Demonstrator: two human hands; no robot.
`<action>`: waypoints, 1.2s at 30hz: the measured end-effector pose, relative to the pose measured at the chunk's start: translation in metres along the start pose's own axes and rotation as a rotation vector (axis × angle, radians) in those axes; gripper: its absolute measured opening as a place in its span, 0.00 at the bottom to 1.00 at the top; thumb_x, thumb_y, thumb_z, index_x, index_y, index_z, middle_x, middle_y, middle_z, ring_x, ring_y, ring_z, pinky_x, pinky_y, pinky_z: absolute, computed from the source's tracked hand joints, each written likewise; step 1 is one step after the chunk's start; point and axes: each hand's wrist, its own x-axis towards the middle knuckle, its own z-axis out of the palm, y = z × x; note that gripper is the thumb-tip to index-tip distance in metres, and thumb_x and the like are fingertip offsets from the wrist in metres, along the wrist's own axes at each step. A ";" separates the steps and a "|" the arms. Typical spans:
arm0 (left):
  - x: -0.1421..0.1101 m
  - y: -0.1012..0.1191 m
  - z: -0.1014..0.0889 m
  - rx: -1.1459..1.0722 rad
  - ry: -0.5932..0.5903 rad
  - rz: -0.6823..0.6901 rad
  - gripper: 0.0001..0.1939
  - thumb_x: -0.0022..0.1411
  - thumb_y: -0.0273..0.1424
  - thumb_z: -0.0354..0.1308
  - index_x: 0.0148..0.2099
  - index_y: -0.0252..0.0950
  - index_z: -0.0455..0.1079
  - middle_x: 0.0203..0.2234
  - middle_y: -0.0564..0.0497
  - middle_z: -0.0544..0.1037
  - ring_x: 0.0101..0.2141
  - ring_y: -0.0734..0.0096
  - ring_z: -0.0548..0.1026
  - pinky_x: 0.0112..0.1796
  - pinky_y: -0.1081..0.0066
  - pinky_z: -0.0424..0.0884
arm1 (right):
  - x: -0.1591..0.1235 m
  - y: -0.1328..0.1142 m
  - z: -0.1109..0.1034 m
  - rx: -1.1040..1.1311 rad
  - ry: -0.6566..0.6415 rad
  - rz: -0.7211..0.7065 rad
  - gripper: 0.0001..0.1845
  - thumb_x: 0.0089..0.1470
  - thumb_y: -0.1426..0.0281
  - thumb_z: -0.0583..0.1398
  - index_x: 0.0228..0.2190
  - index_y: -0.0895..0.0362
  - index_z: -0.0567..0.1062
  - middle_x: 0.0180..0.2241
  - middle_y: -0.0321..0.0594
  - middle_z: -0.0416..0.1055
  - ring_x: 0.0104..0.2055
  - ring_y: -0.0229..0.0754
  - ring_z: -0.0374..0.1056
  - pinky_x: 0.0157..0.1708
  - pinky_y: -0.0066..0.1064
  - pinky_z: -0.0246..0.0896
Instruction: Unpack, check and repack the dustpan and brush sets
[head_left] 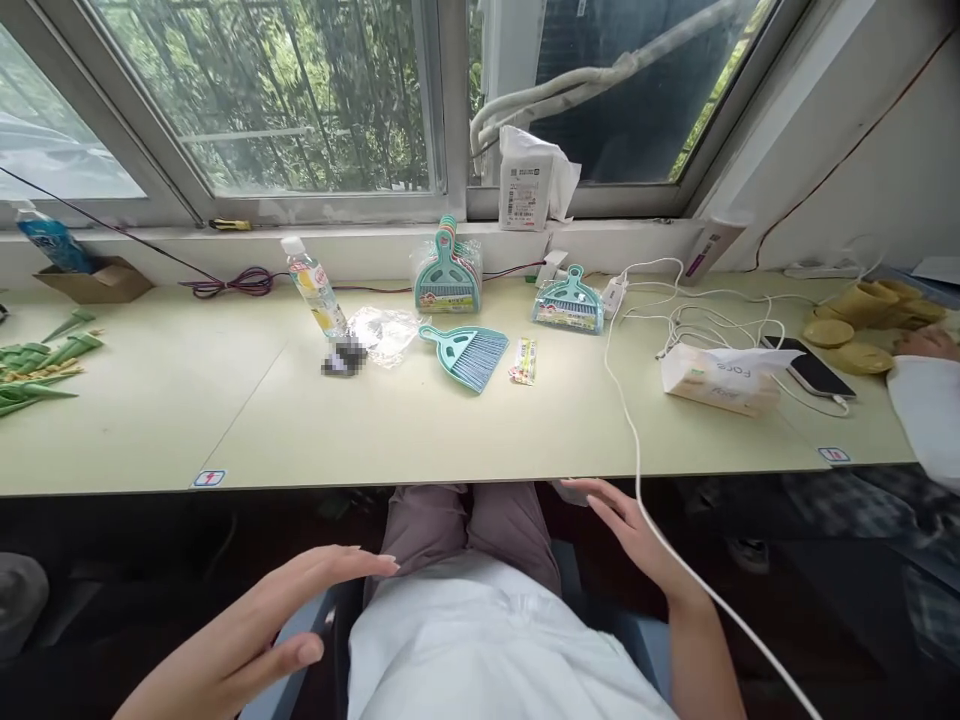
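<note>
Below the table edge, my left hand (300, 590) is held out beside my lap, fingers stretched and thumb apart, with nothing in it. My right hand (626, 525) reaches toward the underside of the table's front edge, its fingers extended and holding nothing; a white cable runs close by it. On the table in front of me lies a small teal dustpan and brush set (469, 355), unwrapped. To its right is a printed paper label (523, 361), and to its left a crumpled clear plastic wrapper (384, 333).
Several wrapped dustpan sets (448, 275) stand by the wall, another wrapped set (571, 303) to their right. A bottle (315, 287) leans left. A tissue pack (724, 380), phone (810, 368) and tangled white cables lie right, near another person's arm (926, 415). Woven green leaves (45, 365) lie left.
</note>
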 end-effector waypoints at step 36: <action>0.340 -0.168 -0.019 -0.048 0.542 -0.093 0.15 0.58 0.31 0.53 0.45 0.33 0.75 0.42 0.46 0.80 0.42 0.64 0.75 0.46 0.70 0.67 | 0.251 -0.049 0.105 -0.762 0.076 -0.792 0.17 0.65 0.62 0.52 0.42 0.53 0.79 0.53 0.39 0.72 0.60 0.43 0.60 0.65 0.39 0.42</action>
